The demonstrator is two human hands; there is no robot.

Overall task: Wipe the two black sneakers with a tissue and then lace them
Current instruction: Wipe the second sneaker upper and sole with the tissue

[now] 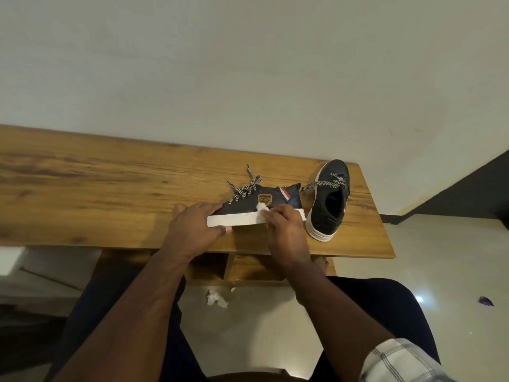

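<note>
Both grips are busy on the near sneaker (248, 208). With my left hand (192, 230) I hold its toe end, fingers curled over the black upper and thumb tucked under the white sole, steadying it on the table (110, 183). With my right hand (286, 232) I pinch a small wad of white tissue (261, 206) between curled fingers and press it against the side of the upper, just above the white sole and below the orange badge. This sneaker stands on its sole side-on to me, toe to my left, heel to my right, close to the table's near edge. Its black-and-white patterned laces (246, 186) lie loose and spread across the top, one end trailing back over the wood.

To my right, apart from the first, the second black sneaker (329, 202) sits near the table's right end, toe pointing away from me and heel toward me, its opening facing up. One of its patterned laces stretches leftward to the heel of the near sneaker; I cannot tell whether they touch.

Below the table, on the pale floor between my knees, lies a crumpled white tissue (216, 298). Farther right on the floor sits a small purple scrap (486, 301). A checked sleeve (399, 359) shows at my right arm.
</note>
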